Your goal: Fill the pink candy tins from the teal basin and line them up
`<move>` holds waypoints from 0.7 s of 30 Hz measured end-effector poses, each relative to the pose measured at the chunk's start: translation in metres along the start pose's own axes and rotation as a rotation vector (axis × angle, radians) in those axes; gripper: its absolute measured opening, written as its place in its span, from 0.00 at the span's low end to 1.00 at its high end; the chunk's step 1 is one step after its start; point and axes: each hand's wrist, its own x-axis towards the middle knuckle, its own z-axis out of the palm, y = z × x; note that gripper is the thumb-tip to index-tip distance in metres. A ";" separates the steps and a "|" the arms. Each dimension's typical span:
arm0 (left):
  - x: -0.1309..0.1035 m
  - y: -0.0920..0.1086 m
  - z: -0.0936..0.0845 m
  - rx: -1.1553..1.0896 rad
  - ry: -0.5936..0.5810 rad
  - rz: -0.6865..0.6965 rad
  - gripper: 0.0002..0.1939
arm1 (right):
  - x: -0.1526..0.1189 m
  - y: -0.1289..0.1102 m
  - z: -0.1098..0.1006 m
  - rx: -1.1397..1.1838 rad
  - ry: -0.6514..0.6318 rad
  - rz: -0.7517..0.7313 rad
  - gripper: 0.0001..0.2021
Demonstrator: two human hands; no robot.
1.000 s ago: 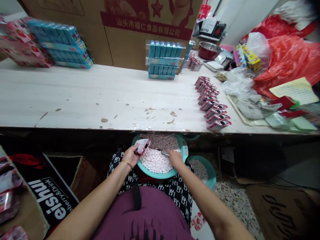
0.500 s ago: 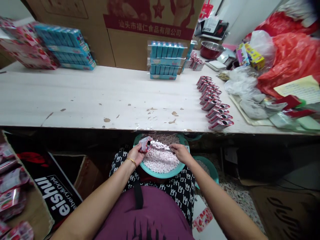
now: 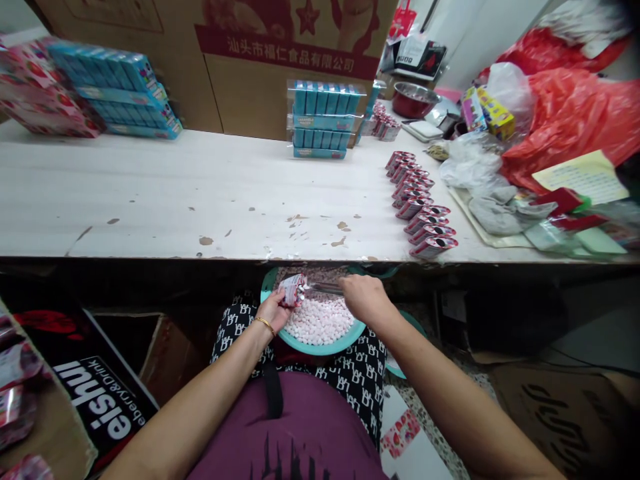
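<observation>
My left hand [image 3: 273,312] is closed around a small pink-and-red printed packet [image 3: 290,292], tilted with its mouth toward the right. In my right hand [image 3: 367,300] is the handle of a slim metal scoop [image 3: 326,288], whose tip meets the packet's mouth. A few white pieces show at that mouth; the packet's inside is hidden. Below both hands, on my lap, rests a turquoise basin [image 3: 320,348] holding small pale-pink and white candies [image 3: 323,323].
A white table [image 3: 240,193] spans ahead. Along its right side stands a row of similar packets [image 3: 433,245] with dark round openings. Blue candy boxes [image 3: 320,127] lean against a large carton [image 3: 260,100]. Red plastic bags [image 3: 575,113] fill the right; an open box [image 3: 65,427] is at lower left.
The scoop, earlier heaped with white candies, has moved left to the packet and most candies have left it. My right hand has turned over and shifted slightly. The view has swung slightly.
</observation>
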 end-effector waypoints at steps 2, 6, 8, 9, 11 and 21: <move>-0.002 0.007 -0.002 -0.013 0.001 0.013 0.08 | 0.001 0.018 0.025 0.013 0.033 0.037 0.15; -0.008 0.018 -0.008 -0.087 0.030 -0.042 0.08 | 0.020 0.020 0.094 0.202 -0.015 0.103 0.14; -0.010 0.021 -0.012 -0.107 0.056 -0.071 0.09 | 0.033 0.005 0.121 0.279 -0.013 0.104 0.15; -0.010 0.023 -0.014 -0.109 0.068 -0.079 0.09 | 0.039 -0.003 0.129 0.308 -0.001 0.099 0.16; -0.011 0.026 -0.018 -0.107 0.079 -0.076 0.09 | 0.047 -0.012 0.138 0.377 0.024 0.090 0.16; -0.011 0.014 -0.004 -0.138 0.047 -0.072 0.09 | 0.024 0.021 0.067 0.566 0.158 -0.056 0.15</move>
